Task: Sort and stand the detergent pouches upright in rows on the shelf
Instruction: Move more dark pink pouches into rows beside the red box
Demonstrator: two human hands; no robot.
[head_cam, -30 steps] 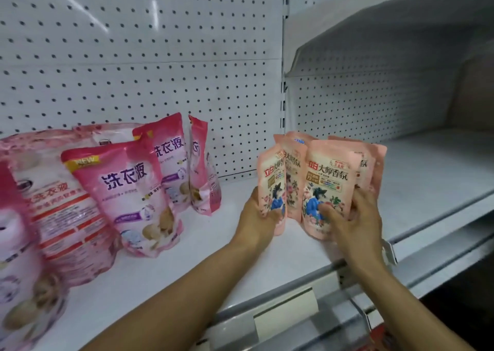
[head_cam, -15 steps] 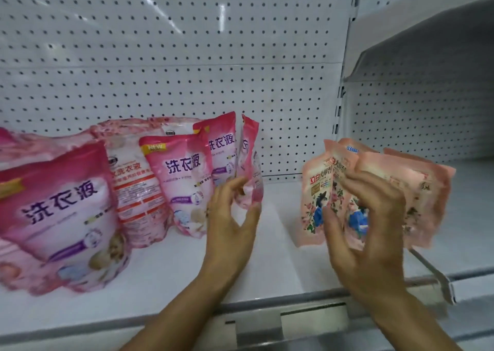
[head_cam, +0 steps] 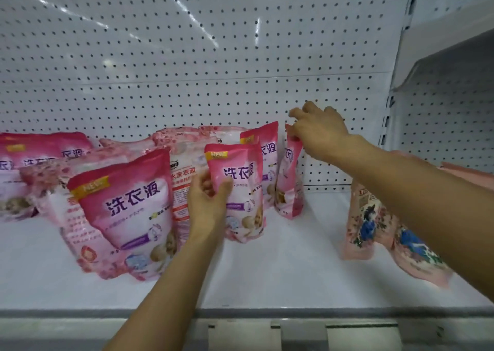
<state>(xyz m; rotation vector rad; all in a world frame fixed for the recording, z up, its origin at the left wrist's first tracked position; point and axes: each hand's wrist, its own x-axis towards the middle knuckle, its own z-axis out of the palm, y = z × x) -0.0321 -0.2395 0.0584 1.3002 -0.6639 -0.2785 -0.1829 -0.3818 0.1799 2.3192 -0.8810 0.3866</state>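
Observation:
Several pink detergent pouches stand and lean on the white shelf (head_cam: 294, 275). My left hand (head_cam: 209, 200) grips the left edge of a small pink pouch (head_cam: 240, 190) standing in the middle. My right hand (head_cam: 318, 134) pinches the top of a narrow pink pouch (head_cam: 290, 182) turned edge-on near the pegboard. A bigger pink pouch (head_cam: 128, 217) leans at the front left. Peach floral pouches (head_cam: 374, 225) stand at the right, partly hidden by my right forearm.
A white pegboard wall (head_cam: 213, 56) backs the shelf. More pink pouches (head_cam: 32, 168) crowd the far left. A second shelf bay (head_cam: 449, 115) opens on the right behind an upright post. The shelf's grey front rail (head_cam: 267, 324) runs along the bottom.
My view has swung left. My right hand left the peach floral pouches and reached to the narrow pink pouch's top. My left hand closed on the small pink pouch.

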